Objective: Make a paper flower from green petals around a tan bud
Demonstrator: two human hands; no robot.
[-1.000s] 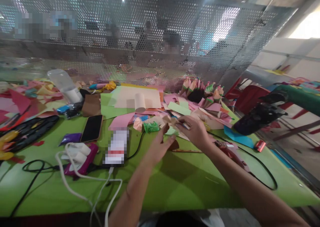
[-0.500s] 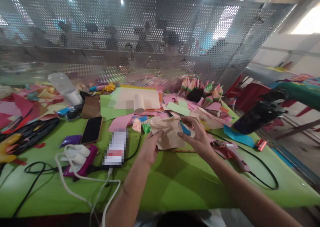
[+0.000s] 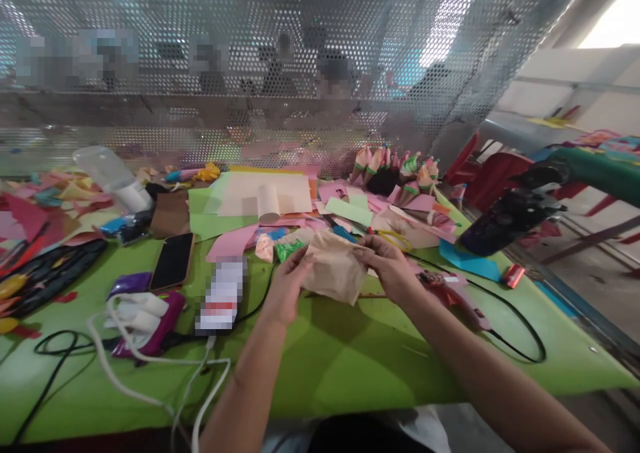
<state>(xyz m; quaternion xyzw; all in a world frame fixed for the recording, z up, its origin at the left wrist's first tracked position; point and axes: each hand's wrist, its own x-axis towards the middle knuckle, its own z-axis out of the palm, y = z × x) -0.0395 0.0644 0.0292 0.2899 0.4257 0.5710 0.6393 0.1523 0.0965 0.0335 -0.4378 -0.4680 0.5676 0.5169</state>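
Note:
Between my two hands hangs a crumpled sheet of tan paper (image 3: 337, 270), held a little above the green tabletop. My left hand (image 3: 287, 283) pinches its left edge, thumb on the near side. At the upper right corner, my right hand (image 3: 387, 266) grips it between thumb and fingers. A green crinkled piece (image 3: 289, 248) and a pale pink crumpled paper (image 3: 265, 248) lie just beyond my left hand. To the right of my right wrist rests a pink glue gun (image 3: 463, 300) with a black cord.
A magenta power strip (image 3: 170, 323) with white cables, a dark phone (image 3: 173, 260) and a lit phone (image 3: 223, 296) lie at left. Paper sheets (image 3: 285, 193) and paper-wrapped cones (image 3: 367, 166) stand before a perforated metal screen (image 3: 250, 120). A red spool (image 3: 514, 275) lies near the right edge.
The tan paper has been turned and opened flatter, its lower corner now pointing down to the right. My right fingers have shifted along its upper right edge. The whole view has moved slightly.

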